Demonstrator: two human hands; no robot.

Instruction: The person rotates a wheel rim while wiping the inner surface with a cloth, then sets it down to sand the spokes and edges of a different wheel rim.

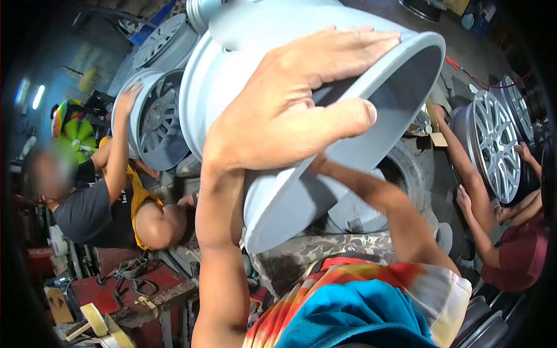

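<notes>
A large grey wheel rim tilts up close in front of me, its open side facing down and to the right. My left hand lies over its lip, fingers along the outer barrel and thumb across the edge. That hand is closed on the lip. From the right, my right forearm reaches into the opening; the fingers of my right hand are hidden by the rim. Beneath the rim is a tyre with a pale round piece in it. Camouflage cloth lies just in front of my body.
At left, a person in a dark shirt touches another rim. At right, a person in a maroon shirt sits by a spoked wheel. A red metal box with coiled cable stands lower left. A red hose crosses the floor.
</notes>
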